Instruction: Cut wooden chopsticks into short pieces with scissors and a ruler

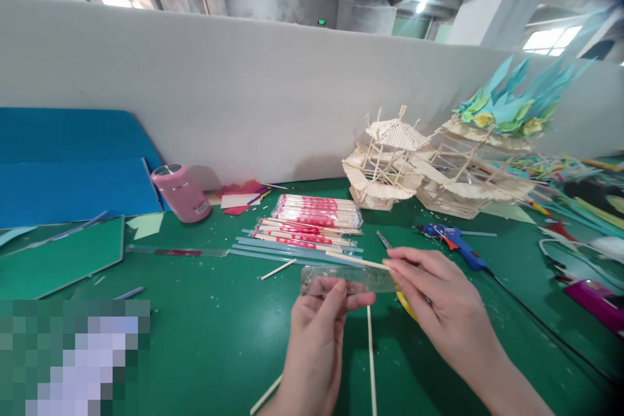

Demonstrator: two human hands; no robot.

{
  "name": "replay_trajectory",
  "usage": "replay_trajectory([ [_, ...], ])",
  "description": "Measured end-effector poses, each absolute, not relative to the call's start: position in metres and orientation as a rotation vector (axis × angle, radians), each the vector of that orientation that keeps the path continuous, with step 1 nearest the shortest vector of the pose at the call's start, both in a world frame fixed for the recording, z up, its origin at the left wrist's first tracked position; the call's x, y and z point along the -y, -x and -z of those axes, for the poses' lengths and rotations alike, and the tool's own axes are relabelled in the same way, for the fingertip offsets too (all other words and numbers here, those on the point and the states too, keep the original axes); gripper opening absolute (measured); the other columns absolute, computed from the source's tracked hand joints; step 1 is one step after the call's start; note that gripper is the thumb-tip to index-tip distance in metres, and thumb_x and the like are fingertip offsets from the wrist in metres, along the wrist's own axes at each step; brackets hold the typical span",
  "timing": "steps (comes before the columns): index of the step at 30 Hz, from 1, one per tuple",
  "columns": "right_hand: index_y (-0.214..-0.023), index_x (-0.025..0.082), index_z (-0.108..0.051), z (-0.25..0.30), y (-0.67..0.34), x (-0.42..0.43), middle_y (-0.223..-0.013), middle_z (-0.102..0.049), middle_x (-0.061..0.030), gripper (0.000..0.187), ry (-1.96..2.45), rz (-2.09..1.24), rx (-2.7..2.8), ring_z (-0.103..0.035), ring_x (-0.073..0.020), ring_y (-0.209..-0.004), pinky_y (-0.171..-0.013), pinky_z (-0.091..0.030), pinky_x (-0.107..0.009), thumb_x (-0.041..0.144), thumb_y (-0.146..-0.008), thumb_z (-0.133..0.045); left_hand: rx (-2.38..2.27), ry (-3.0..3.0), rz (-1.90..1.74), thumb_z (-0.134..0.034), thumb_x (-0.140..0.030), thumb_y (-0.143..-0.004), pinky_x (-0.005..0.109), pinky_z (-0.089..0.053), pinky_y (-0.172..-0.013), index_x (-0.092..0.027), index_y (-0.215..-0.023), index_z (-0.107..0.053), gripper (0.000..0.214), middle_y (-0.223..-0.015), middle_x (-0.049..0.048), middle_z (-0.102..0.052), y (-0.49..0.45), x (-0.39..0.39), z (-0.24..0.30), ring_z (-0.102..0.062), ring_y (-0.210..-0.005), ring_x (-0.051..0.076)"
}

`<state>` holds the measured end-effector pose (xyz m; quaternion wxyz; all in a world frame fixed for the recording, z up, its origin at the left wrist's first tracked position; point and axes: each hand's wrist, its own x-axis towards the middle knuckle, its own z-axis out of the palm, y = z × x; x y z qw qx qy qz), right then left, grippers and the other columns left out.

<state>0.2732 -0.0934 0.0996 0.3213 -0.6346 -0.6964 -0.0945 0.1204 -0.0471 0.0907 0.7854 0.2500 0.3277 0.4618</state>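
Observation:
My left hand [322, 322] is closed, thumb over fingers, on a clear plastic strip [311, 279] held level above the table. Its right end reaches toward my right hand [441, 302]. Between the thumb and fingertips of that hand is a thin wooden stick [353, 260], which points left just above the plastic. Whether stick and plastic touch, I cannot tell. Scissors [384, 240] lie behind my right hand, which partly covers them; a yellow handle [406, 305] shows below. Another wooden stick [371, 357] lies between my forearms, and a short one [278, 270] beyond my left hand.
Packs of wooden sticks [316, 210] and glue sticks [244, 251] lie ahead. Stick-built pavilion models [390, 172] stand back right. A blue glue gun [458, 247] trails its cord rightward. A pink thermos [181, 195] stands left, near a blue board [73, 188] and a green board [63, 260].

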Motion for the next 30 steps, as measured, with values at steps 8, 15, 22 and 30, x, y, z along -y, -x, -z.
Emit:
replay_trajectory([
  [8,-0.096,0.022,-0.059,-0.1059,-0.2696,0.0906,-0.103,-0.059,-0.0052,0.021,1.601,0.225,1.967,-0.053,-0.0206,-0.092,-0.074,-0.042,-0.035,0.017,-0.081,-0.046,-0.688,-0.538,-0.989,-0.061,-0.016,-0.069,0.028,-0.043,-0.076,-0.013,-0.067,-0.058,0.005,-0.069,0.0029,-0.066,-0.1217,0.0527,-0.0932,-0.064,-0.067,0.018],
  [15,-0.097,0.022,-0.059,-0.104,-0.2684,0.0878,-0.104,-0.06,-0.0054,0.022,1.543,0.226,2.014,-0.054,-0.0203,-0.094,-0.074,-0.042,-0.035,0.017,-0.08,-0.046,-0.609,-0.522,-1.003,-0.058,-0.012,-0.072,0.031,-0.046,-0.075,-0.013,-0.068,-0.058,0.004,-0.071,0.0028,-0.066,-0.123,0.053,-0.091,-0.064,-0.067,0.018],
  [22,-0.101,0.023,-0.056,-0.1028,-0.2701,0.089,-0.106,-0.059,-0.0047,0.023,1.502,0.172,2.091,-0.053,-0.0194,-0.095,-0.076,-0.041,-0.036,0.015,-0.081,-0.046,-0.572,-0.526,-0.976,-0.051,-0.012,-0.075,0.034,-0.047,-0.072,-0.012,-0.088,-0.059,0.015,-0.073,0.0056,-0.066,-0.1213,0.0526,-0.0922,-0.063,-0.064,0.018],
  [30,-0.106,0.024,-0.052,-0.0998,-0.2722,0.0919,-0.108,-0.058,-0.0053,0.027,1.515,0.17,2.119,-0.051,-0.021,-0.097,-0.077,-0.041,-0.038,0.015,-0.082,-0.045,-0.529,-0.43,-0.943,-0.049,-0.009,-0.074,0.035,-0.048,-0.068,-0.013,-0.089,-0.057,0.017,-0.068,0.0045,-0.064,-0.1195,0.0542,-0.0928,-0.063,-0.064,0.019],
])
